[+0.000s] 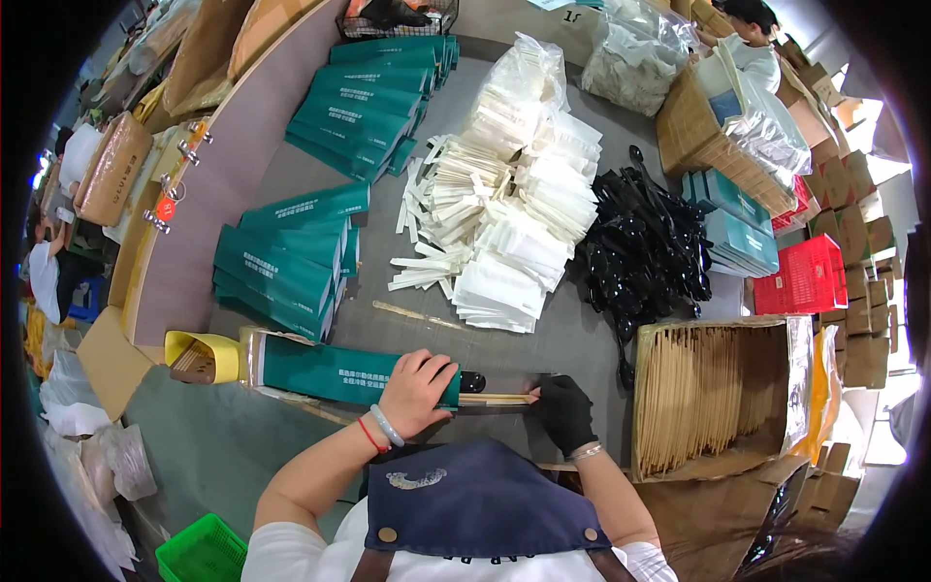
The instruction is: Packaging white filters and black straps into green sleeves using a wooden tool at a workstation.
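Note:
A dark green paper sleeve (320,372) with white print lies at the table's near edge. My left hand (419,393) grips its right end, fingers curled over the top. From that opening stick out the rounded end of a black plastic spoon (472,381) and light wooden chopsticks (495,399). My right hand (564,412), in a black glove with bare fingertips, pinches the chopsticks' outer ends. How far they reach inside is hidden by the sleeve.
Stacked green sleeves (276,267) lie at the left, white paper packets (509,262) in the middle, black spoons (645,242) to their right. A carton of chopsticks (698,398) stands at the right, a yellow container (215,355) at the left. Another person (752,63) is at the far right.

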The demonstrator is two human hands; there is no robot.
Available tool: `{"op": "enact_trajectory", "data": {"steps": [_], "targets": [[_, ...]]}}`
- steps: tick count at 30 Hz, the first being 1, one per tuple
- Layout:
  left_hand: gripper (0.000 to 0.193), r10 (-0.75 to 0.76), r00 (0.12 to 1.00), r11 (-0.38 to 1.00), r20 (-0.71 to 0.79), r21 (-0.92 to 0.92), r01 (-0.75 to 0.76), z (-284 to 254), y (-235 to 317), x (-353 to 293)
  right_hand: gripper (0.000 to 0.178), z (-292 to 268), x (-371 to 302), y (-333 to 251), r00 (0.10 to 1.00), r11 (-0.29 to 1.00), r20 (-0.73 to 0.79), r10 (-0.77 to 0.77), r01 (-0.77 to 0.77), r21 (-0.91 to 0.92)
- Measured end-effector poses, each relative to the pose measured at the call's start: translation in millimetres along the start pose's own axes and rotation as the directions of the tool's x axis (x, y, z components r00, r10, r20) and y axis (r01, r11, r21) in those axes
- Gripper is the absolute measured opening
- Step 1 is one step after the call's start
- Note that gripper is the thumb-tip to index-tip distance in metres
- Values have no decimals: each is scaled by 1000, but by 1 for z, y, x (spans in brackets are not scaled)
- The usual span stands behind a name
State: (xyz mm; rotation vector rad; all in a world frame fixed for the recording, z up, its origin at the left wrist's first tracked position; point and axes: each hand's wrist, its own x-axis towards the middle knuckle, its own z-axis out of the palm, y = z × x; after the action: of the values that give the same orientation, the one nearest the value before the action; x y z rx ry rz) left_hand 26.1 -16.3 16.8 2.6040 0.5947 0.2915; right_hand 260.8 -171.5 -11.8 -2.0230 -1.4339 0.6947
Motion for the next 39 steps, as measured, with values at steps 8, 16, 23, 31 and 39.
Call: {"op": "enact_trajectory", "data": {"steps": [8, 16, 23, 31, 39], "targets": [[67, 42, 999, 999, -12, 26, -42, 7, 2, 13, 27, 58, 17, -58, 994, 849, 14, 106, -97, 520], [71, 114, 991, 992, 66, 39, -117, 10, -6, 18, 40, 41, 17, -68, 999, 942, 15, 43, -45, 333], [37, 105, 875, 964, 472, 167, -206, -25, 11, 44, 54, 0, 28, -67, 962, 918, 108, -252, 273, -288], [61, 40, 997, 971, 65, 234, -54, -146, -91, 24, 60, -46, 3, -16, 993, 910, -89, -73, 30, -414], [135, -722, 684, 637, -105, 287, 715, -87, -161, -28, 61, -9, -9, 1, 949, 909, -295, -111, -23, -416]]}}
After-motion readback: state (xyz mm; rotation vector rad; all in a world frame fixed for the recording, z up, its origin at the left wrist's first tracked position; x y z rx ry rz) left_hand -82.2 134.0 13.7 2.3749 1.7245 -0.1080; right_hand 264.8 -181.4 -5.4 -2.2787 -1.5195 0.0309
